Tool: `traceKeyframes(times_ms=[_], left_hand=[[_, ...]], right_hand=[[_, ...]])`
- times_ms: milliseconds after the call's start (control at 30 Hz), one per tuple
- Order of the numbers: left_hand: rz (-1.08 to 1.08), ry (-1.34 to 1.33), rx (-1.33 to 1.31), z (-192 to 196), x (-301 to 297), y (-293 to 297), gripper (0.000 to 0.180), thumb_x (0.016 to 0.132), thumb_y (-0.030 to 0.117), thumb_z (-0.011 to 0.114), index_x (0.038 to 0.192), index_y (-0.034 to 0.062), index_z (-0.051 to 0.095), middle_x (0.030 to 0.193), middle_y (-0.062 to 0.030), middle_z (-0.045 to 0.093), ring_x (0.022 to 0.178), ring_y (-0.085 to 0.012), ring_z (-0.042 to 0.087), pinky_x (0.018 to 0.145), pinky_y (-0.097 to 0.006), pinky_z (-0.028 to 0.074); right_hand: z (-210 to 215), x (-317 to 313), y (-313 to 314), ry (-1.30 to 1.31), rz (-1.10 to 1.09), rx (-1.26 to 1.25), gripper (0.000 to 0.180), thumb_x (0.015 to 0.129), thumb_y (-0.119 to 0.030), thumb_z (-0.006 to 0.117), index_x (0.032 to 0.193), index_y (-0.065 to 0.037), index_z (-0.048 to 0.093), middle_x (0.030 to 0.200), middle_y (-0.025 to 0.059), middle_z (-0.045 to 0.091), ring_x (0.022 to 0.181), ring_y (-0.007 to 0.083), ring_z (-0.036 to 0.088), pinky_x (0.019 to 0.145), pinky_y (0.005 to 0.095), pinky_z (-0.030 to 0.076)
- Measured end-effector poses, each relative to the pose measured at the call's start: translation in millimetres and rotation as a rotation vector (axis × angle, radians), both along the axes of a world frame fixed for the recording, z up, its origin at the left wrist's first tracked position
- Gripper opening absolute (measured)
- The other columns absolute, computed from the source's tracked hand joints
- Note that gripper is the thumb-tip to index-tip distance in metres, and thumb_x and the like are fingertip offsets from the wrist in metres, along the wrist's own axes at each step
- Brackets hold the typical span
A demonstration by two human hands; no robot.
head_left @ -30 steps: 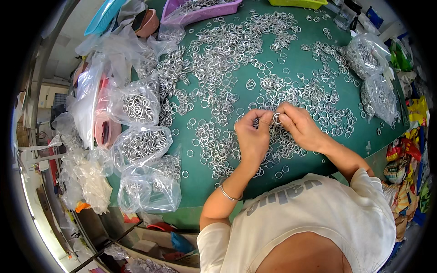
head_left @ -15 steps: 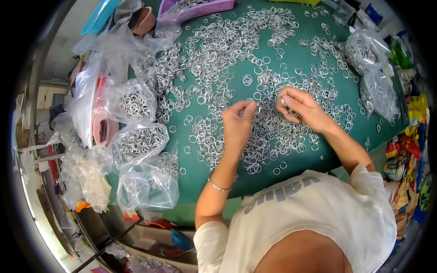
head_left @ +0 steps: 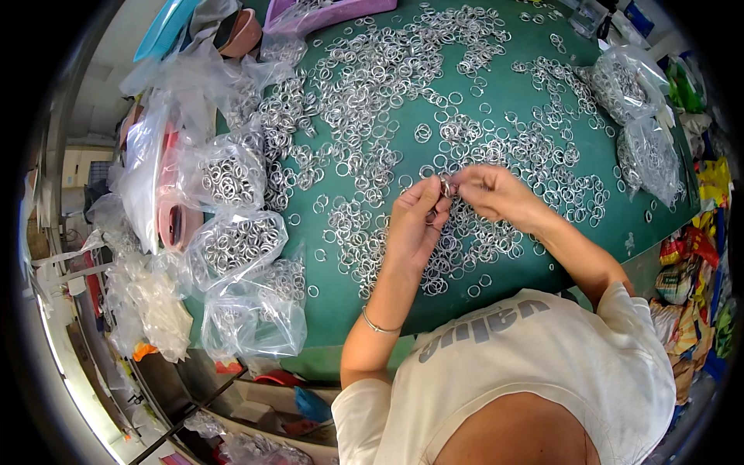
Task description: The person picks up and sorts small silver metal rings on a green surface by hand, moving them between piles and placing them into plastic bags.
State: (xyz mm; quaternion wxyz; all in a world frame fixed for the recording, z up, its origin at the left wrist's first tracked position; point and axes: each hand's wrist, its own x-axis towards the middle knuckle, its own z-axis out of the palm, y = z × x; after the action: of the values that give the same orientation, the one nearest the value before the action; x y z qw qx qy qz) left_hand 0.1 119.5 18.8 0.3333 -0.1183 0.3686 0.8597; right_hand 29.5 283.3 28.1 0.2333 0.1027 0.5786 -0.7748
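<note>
My left hand (head_left: 418, 221) is closed, pinching a silver metal ring (head_left: 446, 187) between thumb and fingers above the pile. From the other side my right hand (head_left: 496, 195) meets it, fingertips closed at the same ring; these fingers are slightly smeared. Whether the right palm conceals more rings I cannot tell. Under and around both hands lie many loose silver rings (head_left: 473, 236) spread on a green tabletop (head_left: 341, 298). A bigger heap of rings (head_left: 380, 66) stretches away toward the far side.
Clear plastic bags of rings (head_left: 240, 240) line the table's left side. More bags of rings (head_left: 649, 159) sit at the right edge. A purple tray (head_left: 333, 17), a pink bowl (head_left: 244, 35) and a blue bin (head_left: 167, 31) stand at the far left. Colourful packets (head_left: 682, 271) are beyond the right edge.
My right hand has moved left to meet the left hand. The left hand has turned and shifted slightly right, and both now come together at a ring.
</note>
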Motion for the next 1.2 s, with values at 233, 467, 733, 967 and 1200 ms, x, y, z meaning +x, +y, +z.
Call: traceKeyframes(times_ms=[233, 467, 733, 967, 1200], left_hand=[[0.114, 0.451, -0.345, 10.1, 11.3, 0.3, 0.013, 0.084, 0.008, 0.056, 0.085, -0.0048, 0.060, 0.069, -0.0040, 0.055, 0.051, -0.0077, 0.049, 0.044, -0.019, 0.039], [0.104, 0.729, -0.562, 18.1, 17.2, 3.0, 0.006, 0.079, -0.001, 0.058, 0.082, -0.0054, 0.060, 0.073, -0.0061, 0.054, 0.050, -0.0087, 0.051, 0.044, -0.020, 0.041], [0.146, 1.048, -0.785, 20.2, 20.0, -1.9, 0.011, 0.075, -0.006, 0.058, 0.084, -0.0005, 0.062, 0.071, -0.0068, 0.053, 0.053, -0.0126, 0.052, 0.046, -0.023, 0.041], [0.199, 1.284, -0.808, 16.5, 20.3, -3.6, 0.014, 0.074, -0.007, 0.059, 0.085, -0.0007, 0.064, 0.068, -0.0050, 0.052, 0.051, -0.0079, 0.048, 0.044, -0.020, 0.038], [0.019, 1.036, -0.827, 23.4, 21.8, -6.6, 0.008, 0.074, -0.003, 0.060, 0.081, -0.0026, 0.062, 0.067, -0.0091, 0.051, 0.054, -0.0148, 0.051, 0.047, -0.025, 0.040]], right_hand=[[9.8, 3.8, -7.1, 0.436, 0.056, 0.292, 0.015, 0.084, -0.016, 0.056, 0.082, -0.001, 0.054, 0.067, -0.0012, 0.052, 0.061, 0.0031, 0.045, 0.050, 0.0198, 0.035], [15.3, 5.1, -3.7, 0.127, 0.134, -0.106, 0.013, 0.087, -0.016, 0.053, 0.088, -0.004, 0.048, 0.061, -0.0032, 0.046, 0.048, 0.0011, 0.036, 0.040, 0.0185, 0.025], [22.9, 10.6, -8.6, 0.306, 0.021, 0.171, 0.012, 0.086, -0.015, 0.054, 0.084, -0.003, 0.052, 0.065, -0.0021, 0.051, 0.053, 0.0008, 0.042, 0.043, 0.0160, 0.030], [19.2, 12.3, -8.2, 0.314, -0.043, 0.217, 0.013, 0.084, -0.015, 0.056, 0.082, -0.002, 0.053, 0.064, 0.0002, 0.053, 0.057, 0.0043, 0.048, 0.046, 0.0205, 0.036], [15.2, 14.8, -16.8, 0.865, -0.156, 0.684, 0.009, 0.078, -0.006, 0.058, 0.079, 0.000, 0.052, 0.064, 0.0109, 0.053, 0.052, 0.0209, 0.052, 0.047, 0.0298, 0.039]])
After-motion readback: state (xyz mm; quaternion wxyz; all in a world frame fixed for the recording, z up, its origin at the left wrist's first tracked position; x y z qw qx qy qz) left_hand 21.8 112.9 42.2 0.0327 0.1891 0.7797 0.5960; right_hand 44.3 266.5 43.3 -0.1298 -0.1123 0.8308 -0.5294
